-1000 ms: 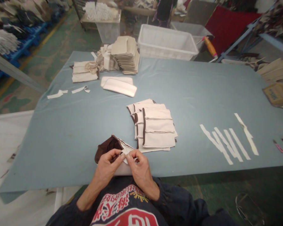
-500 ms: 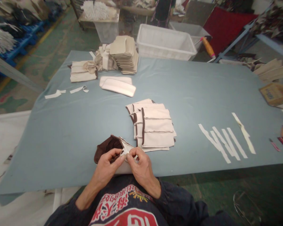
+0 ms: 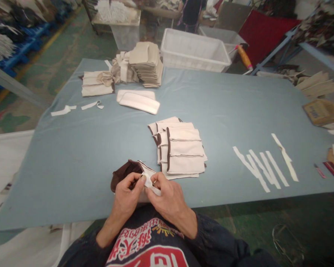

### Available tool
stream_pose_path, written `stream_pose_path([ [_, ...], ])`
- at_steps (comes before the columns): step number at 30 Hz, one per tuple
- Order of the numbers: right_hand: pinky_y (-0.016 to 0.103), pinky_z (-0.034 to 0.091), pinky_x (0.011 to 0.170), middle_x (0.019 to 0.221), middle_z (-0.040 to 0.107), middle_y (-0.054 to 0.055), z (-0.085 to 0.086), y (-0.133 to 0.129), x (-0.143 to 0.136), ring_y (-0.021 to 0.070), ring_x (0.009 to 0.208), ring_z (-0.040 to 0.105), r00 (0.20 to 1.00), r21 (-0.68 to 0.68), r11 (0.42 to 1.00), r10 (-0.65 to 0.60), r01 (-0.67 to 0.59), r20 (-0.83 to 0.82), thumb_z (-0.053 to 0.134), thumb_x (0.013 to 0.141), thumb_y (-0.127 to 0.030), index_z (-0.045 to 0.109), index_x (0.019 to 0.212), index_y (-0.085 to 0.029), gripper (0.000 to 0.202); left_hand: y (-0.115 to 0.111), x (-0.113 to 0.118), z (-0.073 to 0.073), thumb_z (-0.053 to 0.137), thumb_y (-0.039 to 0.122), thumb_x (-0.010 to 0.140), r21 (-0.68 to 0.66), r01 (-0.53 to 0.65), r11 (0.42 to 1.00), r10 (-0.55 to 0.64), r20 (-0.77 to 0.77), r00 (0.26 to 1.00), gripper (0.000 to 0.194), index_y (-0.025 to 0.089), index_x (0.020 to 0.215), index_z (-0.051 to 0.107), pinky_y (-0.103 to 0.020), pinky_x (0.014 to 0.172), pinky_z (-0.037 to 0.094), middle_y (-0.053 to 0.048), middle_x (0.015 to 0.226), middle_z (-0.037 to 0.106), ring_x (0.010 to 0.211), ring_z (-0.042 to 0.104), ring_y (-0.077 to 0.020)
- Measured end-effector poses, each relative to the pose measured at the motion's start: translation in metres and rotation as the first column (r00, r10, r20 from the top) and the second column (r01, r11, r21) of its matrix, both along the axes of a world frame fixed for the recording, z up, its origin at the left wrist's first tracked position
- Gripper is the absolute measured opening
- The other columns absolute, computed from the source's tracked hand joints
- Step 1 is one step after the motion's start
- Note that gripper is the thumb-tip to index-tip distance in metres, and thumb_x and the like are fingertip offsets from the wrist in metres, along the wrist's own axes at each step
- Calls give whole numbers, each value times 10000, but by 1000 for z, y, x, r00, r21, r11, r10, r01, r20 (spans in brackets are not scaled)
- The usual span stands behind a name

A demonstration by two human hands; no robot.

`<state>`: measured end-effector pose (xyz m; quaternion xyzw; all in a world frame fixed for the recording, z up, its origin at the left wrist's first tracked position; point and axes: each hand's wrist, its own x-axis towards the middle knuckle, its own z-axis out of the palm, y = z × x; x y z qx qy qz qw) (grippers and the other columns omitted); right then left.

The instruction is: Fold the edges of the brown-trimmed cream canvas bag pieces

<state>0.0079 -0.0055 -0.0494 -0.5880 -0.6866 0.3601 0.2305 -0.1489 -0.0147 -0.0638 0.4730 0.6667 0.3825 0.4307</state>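
Observation:
Near the table's front edge lies a brown-lined cream fabric pouch (image 3: 119,177), its dark inside facing up. My left hand (image 3: 128,194) is closed at its right side, thumb and fingertips pinching a white fabric strip (image 3: 148,180). Close beside it, my right hand (image 3: 166,193) pinches the same strip from the right. The strip's lower end shows under my right fingers; how it joins the pouch is hidden by my hands. Just beyond my right hand sits a stack of flat cream pouches (image 3: 185,151) with brown edging.
Several white strips (image 3: 267,170) lie at the right. Farther back are two cream oblong panels (image 3: 139,102), a stack of beige pieces (image 3: 146,65) and a folded cream piece (image 3: 97,84). A white plastic bin (image 3: 195,52) stands behind the table (image 3: 225,111).
My hands have drawn slightly apart at the pouch, and more of the white strip shows between them. My right hand has turned a little. The stacks have not moved.

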Motion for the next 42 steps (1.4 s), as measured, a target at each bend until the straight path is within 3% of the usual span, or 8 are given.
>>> stream_pose_path([
  [7,285,349,625,732,711,-3,-4,2,9,201,657,637,992,-6,993,118,-118,-35,579,895,-183,664,1152,-231,275,2,-3,-2,665,526,834,-80,-57,995,63,70,996,372,170,726,658,-230,535,412,6,649,602,588,489,-145],
  [16,266,330,555,622,625,-42,-5,2,10,143,531,510,966,-187,982,-36,-13,-257,642,901,-296,689,998,-222,130,6,-1,-1,673,555,842,-78,-121,990,132,147,980,377,182,803,641,-227,544,429,16,673,604,577,496,-141],
  [19,243,347,527,612,616,-35,-11,1,10,121,527,498,892,-380,922,-107,-77,-440,645,916,-428,636,832,-202,242,7,-2,1,686,560,825,-83,-90,992,101,148,984,384,181,786,648,-229,542,428,12,663,603,579,506,-146],
  [22,229,367,522,613,622,-24,-18,0,6,108,522,493,807,-496,850,-164,-176,-567,607,935,-535,617,851,-182,363,7,-4,3,677,540,827,-84,-57,995,68,133,989,364,180,773,657,-228,535,422,9,663,612,576,508,-146],
  [28,226,338,529,598,570,-44,-31,-4,-2,107,542,472,867,-497,861,-167,-104,-470,625,917,-426,625,803,-186,266,6,-7,-4,687,520,816,-105,21,994,-22,-10,1000,355,182,715,644,-227,535,411,18,634,606,592,526,-157],
  [32,225,310,521,605,536,-49,-35,-5,-4,102,545,428,824,-525,838,-191,-146,-534,689,867,-500,602,782,-188,335,1,-9,-10,623,539,884,-100,55,993,-63,-74,995,402,176,712,631,-237,570,419,11,649,602,627,532,-167],
  [37,239,262,469,578,519,-24,-25,0,0,107,509,387,748,-614,759,-275,-216,-604,527,906,-748,587,716,-192,591,-5,-16,-12,590,496,944,-25,74,997,-76,-58,995,384,170,761,676,-234,574,430,3,687,620,639,532,-164],
  [42,240,251,494,560,469,-43,-1,8,4,90,513,343,686,-531,794,-210,-296,-696,590,870,-772,558,656,-190,621,-4,-20,-7,612,461,929,100,26,995,-17,-95,995,338,169,892,777,-260,656,510,-23,770,733,698,630,-201],
])
